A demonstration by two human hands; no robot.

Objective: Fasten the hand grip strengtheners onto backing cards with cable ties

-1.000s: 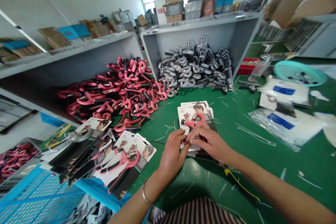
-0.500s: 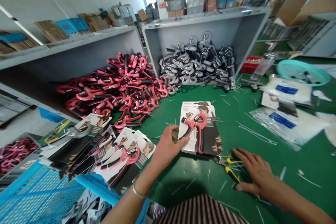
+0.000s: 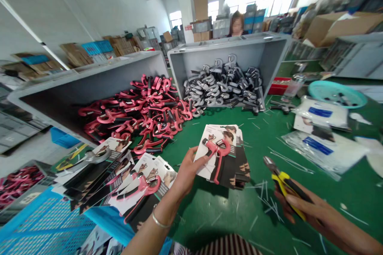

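Observation:
My left hand (image 3: 188,171) grips the left edge of a printed card with a pink hand gripper (image 3: 220,149) on it, thumb on top. That card is tilted a little over a stack of similar cards (image 3: 243,167). In my right hand (image 3: 302,203) is a pair of diagonal cutting pliers (image 3: 281,181) with yellow and black handles, its jaws pointing up and left above the table. Cut white cable tie pieces (image 3: 267,203) lie between the pliers and the stack. At the left, more cards with pink hand grippers (image 3: 146,187) overlap in a pile.
A grey crate (image 3: 54,83) lies on its side, spilling pink hand grippers (image 3: 149,107); another crate (image 3: 227,44) holds grey ones (image 3: 215,83). Plastic bags (image 3: 320,147) and a turquoise tray (image 3: 335,87) are on the right. A blue basket (image 3: 44,219) stands lower left. A person sits beyond the crates.
My right hand has picked the pliers up off the table. My left hand has lifted and tilted the top card slightly. The camera view has tipped upward.

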